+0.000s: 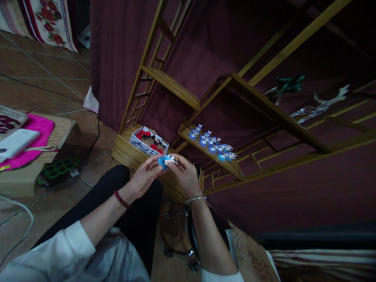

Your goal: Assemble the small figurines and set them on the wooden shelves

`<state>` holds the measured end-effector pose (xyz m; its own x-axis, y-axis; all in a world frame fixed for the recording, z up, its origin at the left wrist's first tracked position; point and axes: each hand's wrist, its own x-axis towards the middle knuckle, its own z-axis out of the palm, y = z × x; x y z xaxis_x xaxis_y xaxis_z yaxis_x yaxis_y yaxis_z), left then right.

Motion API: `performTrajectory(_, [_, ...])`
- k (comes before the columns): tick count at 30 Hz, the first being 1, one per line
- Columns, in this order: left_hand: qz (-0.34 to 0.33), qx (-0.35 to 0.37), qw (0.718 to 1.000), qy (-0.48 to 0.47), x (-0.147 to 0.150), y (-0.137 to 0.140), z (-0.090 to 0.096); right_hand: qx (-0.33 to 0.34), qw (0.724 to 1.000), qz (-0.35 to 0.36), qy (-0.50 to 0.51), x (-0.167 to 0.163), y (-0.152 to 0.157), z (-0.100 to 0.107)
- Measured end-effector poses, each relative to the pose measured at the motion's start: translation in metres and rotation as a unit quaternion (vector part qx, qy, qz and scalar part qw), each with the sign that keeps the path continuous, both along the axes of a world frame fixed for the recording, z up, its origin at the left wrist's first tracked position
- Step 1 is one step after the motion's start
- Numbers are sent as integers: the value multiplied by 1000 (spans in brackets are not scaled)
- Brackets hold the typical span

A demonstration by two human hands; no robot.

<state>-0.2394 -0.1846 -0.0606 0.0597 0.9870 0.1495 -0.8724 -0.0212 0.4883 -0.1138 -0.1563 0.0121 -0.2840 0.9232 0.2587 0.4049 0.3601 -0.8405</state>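
Between my two hands is a small blue and white figurine (pixel 168 159) with a blue base, tilted onto its side. My left hand (pixel 145 175) pinches it by the base end. My right hand (pixel 185 172) has its fingers closed around the other end. Just beyond my hands, on the lower wooden ledge, stands an open patterned box (pixel 141 145) with dark figures and red round pieces inside. Several similar blue and white figurines (pixel 213 143) stand in rows on the wooden shelf (pixel 205 153) to the right.
The wooden rack (pixel 173 88) rises in front of a dark red curtain (pixel 117 58). Higher on it are a green ornament (pixel 289 83) and a clear, glassy one (pixel 321 105). At left, a low table (pixel 60 135) bears a pink cloth (pixel 44 127) and a white device (pixel 19 143).
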Motion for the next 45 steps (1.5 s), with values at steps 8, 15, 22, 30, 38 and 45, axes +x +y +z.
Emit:
performTrajectory(8, [-11,-1,1000,13,0,-1,1,4,1000,4,-8,2,1,0])
performTrajectory(15, [-19,-4,999,28,-1,0,2,-3,1000,1,0,3,2,1])
performTrajectory(22, [-30,-19,999,20,-2,-1,3,-11,1000,-12,-7,2,2,2])
performTrajectory(30, [-31,-18,999,-9,-1,0,2,-17,1000,-14,-1,2,1,4])
performTrajectory(38, [-36,-21,999,-17,-1,0,2,-18,1000,-3,10,0,-1,6])
performTrajectory(45, [-24,-16,1000,-11,-1,1,0,24,999,3,-48,2,-1,8])
